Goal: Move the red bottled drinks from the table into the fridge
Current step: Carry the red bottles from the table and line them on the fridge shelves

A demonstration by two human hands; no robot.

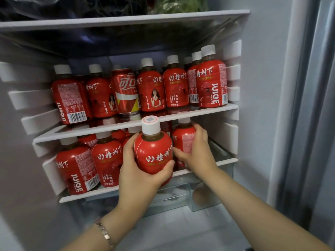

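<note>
Left hand (139,178) raised, fingers and thumb wrapped round red white-capped plastic bottle (154,153). Right hand (196,153) set further in, fingers curled on second red plastic bottle (183,140). Both forearms extended forward.

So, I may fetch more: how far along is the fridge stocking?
Done: red bottles and a cola can line the upper shelf; more stand on the lower shelf. In hand: the left hand grips one bottle before it, the right hand grips another bottle at its right end. Left: seating both; the table is unseen.
</note>
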